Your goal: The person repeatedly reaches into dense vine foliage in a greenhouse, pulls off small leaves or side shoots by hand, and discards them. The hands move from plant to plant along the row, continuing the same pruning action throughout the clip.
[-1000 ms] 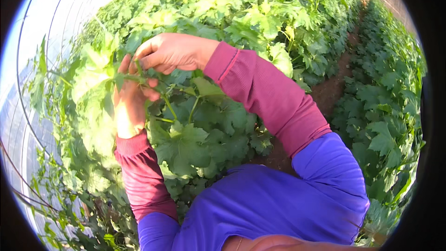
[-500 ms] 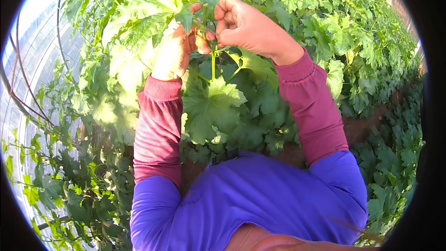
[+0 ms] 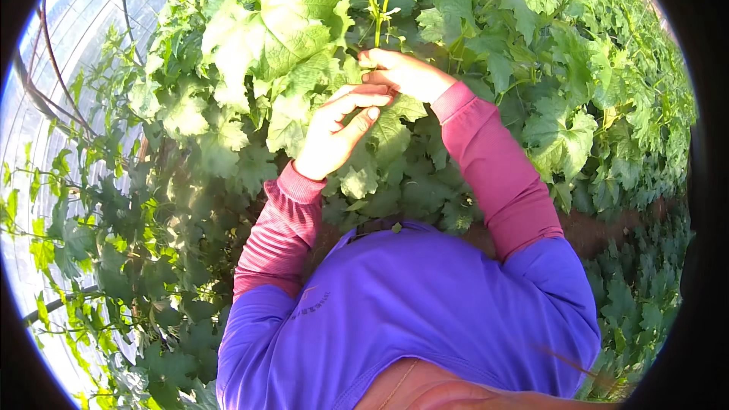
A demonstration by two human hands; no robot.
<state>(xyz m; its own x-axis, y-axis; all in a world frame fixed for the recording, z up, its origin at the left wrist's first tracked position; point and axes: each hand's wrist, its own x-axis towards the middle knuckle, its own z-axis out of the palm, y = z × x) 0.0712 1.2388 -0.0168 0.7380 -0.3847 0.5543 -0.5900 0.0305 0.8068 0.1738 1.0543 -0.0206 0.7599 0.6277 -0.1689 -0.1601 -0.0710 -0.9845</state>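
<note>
i had both hands raised into the vine foliage [image 3: 273, 38], the right hand [image 3: 406, 72] closed on the green stem [image 3: 376, 19] at its base and the left hand [image 3: 338, 133] half-curled, holding nothing, just below; the stem stood uncut, so i judged the work midway.

A translucent white plastic greenhouse cover [image 3: 45, 144] curves along the left side, carried on thin dark arched metal hoops [image 3: 53, 99]. Dense rows of broad-leaved green vines [image 3: 577, 76] fill the space. A strip of reddish-brown bare soil path [image 3: 600, 228] runs between them on the right. Bright daylight comes through the cover.
</note>
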